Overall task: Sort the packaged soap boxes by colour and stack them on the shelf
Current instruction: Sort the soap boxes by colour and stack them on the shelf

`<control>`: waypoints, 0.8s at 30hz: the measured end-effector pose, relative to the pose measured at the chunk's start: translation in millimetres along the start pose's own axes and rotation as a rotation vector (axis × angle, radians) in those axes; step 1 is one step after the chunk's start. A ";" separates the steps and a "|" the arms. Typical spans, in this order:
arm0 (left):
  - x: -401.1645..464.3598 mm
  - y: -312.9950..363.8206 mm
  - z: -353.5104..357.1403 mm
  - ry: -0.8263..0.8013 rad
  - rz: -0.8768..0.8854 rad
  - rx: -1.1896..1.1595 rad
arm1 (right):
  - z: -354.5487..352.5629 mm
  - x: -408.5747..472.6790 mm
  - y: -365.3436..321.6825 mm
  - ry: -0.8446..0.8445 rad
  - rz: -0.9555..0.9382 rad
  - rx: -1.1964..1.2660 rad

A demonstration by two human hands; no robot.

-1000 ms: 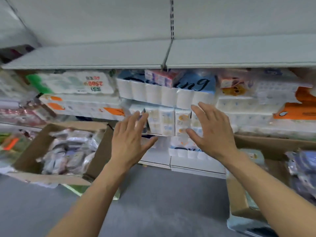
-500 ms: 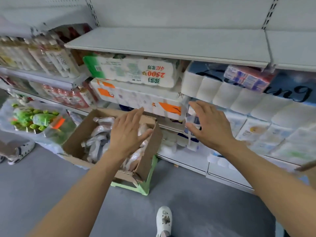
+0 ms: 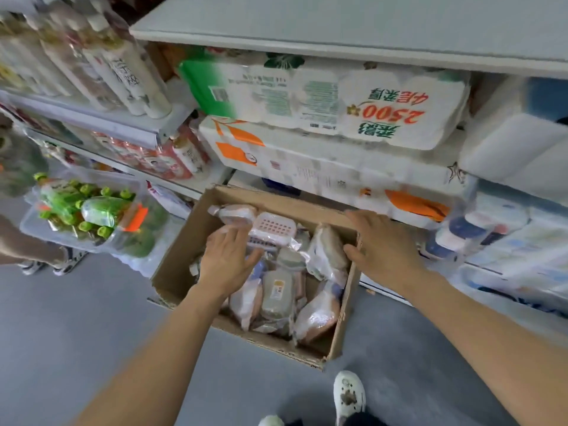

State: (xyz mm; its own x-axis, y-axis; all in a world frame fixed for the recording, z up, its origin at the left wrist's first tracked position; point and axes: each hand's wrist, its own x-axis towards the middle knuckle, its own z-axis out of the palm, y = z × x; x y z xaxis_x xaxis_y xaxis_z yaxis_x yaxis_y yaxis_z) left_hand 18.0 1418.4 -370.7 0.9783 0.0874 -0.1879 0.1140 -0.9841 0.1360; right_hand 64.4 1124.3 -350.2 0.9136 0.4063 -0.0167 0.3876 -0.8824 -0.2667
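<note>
Now both hands had dropped from the shelf packs into the cardboard box (image 3: 181, 265), left hand (image 3: 226, 262) and right hand (image 3: 381, 250) spread flat, gripping nothing, ready to pick soap packets (image 3: 276, 290).

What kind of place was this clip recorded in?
Most likely a small shop or its stockroom aisle: metal shelves hold wrapped toilet-paper packs and rows of bottles, and an open cardboard box of bagged goods sits on the floor.
</note>
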 end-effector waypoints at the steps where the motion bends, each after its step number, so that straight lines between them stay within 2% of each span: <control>1: 6.0 -10.3 8.7 -0.052 -0.010 -0.008 | 9.9 4.4 -6.0 -0.018 -0.003 0.017; 7: 51.6 -72.5 62.9 -0.281 -0.105 -0.257 | 76.2 20.3 -43.7 -0.208 0.089 0.082; 12: 88.0 -108.7 121.6 -0.467 -0.124 -0.339 | 133.2 28.2 -80.4 -0.332 0.232 0.147; 18: 121.1 -116.4 186.6 -0.558 -0.053 -0.162 | 186.1 23.3 -101.1 -0.379 0.440 0.095; 24: 121.6 -103.7 207.7 -0.654 -0.106 0.098 | 203.4 22.2 -98.1 -0.378 0.582 0.007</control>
State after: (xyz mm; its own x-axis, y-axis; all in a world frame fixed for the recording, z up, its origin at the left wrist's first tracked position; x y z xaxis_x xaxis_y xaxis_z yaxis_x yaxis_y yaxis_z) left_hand 89.2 1499.0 -609.6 0.6525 0.1026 -0.7508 0.1569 -0.9876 0.0014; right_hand 21.6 1268.2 -520.3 0.8665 -0.0768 -0.4933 -0.1543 -0.9809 -0.1185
